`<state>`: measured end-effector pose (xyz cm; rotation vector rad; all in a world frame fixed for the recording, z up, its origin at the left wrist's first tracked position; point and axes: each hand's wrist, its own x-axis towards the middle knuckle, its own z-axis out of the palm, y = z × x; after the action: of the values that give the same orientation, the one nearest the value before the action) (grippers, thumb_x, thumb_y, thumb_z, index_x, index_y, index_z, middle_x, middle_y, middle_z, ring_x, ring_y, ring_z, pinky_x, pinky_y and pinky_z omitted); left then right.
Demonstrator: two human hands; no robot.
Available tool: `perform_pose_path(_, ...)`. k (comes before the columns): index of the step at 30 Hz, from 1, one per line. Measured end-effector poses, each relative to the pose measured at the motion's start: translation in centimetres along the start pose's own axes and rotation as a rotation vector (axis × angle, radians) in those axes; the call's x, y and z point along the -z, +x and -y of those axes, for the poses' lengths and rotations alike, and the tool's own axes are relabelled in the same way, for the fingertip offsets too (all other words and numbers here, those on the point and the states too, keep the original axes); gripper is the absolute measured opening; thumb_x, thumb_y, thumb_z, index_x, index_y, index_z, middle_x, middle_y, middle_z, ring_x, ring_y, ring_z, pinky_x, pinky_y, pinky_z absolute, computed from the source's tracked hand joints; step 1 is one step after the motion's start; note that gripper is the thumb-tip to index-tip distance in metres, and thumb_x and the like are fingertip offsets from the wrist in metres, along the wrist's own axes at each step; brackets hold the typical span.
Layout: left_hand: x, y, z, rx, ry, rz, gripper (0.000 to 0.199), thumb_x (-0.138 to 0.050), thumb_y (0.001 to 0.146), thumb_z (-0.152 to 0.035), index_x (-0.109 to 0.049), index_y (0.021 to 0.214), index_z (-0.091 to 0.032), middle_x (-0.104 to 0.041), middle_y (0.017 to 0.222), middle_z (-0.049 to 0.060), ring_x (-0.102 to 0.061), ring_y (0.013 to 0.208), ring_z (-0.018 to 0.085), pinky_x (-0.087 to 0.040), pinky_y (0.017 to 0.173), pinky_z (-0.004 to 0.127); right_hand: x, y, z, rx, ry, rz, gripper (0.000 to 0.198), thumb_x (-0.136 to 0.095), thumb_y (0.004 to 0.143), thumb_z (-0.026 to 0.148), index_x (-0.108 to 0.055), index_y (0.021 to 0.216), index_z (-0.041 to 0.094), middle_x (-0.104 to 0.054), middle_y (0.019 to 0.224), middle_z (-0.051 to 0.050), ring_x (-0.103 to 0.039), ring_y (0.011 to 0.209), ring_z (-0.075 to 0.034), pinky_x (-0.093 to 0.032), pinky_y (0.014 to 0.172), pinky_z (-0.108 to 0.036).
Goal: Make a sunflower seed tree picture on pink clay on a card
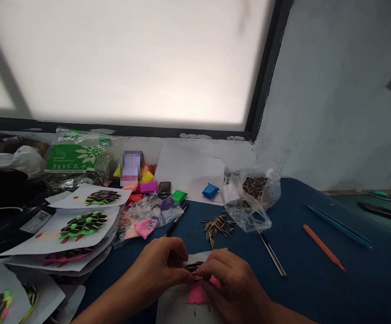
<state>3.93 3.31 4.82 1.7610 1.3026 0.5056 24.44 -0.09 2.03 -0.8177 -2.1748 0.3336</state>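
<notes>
Sitting far left, a stack of paper sheets [29, 243] carries seed-and-clay pictures [84, 225], green clay on the uppermost full ones, pink showing on one below. Behind it, a green-printed clear bag [67, 155] leans by the wall. Next right, a cluster of clay packets: magenta [148, 186], black [164, 189], green [179, 196]. In front of those, crumpled clear wrappers with a pink clay scrap [145, 228] on them, then a black pen [175, 221] lying at a slant. Left hand [160, 267] comes in from below, fingers curled, thumb and index partly apart at the seeds; can't tell if anything is pinched. Working sheet [173, 306] lies under both hands: striped seeds [194, 266] on its upper part, pink clay [198, 294] just below them, between the hands and partly covered by the right. Blue packet [210, 191] and loose sunflower seeds [217, 226] are beyond. Right hand [232, 274] is bent over the clay, fingertips close to the left thumb; its hold is hidden, can't tell. Further right: clear seed bag [271, 193], silver-grey pen [272, 254], orange stick tool [324, 247], blue slim tool [340, 227], all on navy cloth [303, 297].
</notes>
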Motion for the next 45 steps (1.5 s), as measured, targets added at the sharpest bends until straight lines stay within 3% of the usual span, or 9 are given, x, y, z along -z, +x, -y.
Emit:
perform_pose_path(12,-0.05,0.23,0.25,-0.012,-0.005,0.003,0.022,-0.074,0.061,-0.035,-0.065,0.073,-0.020,-0.051,0.059,-0.006,-0.048,0.060,0.017,-0.031,0.052,0.025,0.19,-0.15,0.07,-0.038,-0.024,0.001,0.011,-0.062,0.087,0.009,-0.064,0.085,0.019,-0.058,0.081,-0.003,-0.055,0.073,-0.017,-0.040,0.063,-0.026)
perform_pose_path(45,-0.02,-0.01,-0.44,0.014,0.117,0.003,0.018,-0.076,0.064,-0.031,-0.066,0.073,-0.020,-0.055,0.062,-0.005,-0.052,0.062,0.017,-0.032,0.053,0.025,-0.01,-0.26,-0.18,-0.052,-0.101,0.049,0.018,-0.053,0.093,0.012,-0.059,0.078,0.019,-0.056,0.075,-0.002,-0.053,0.068,-0.016,-0.037,0.061,-0.026)
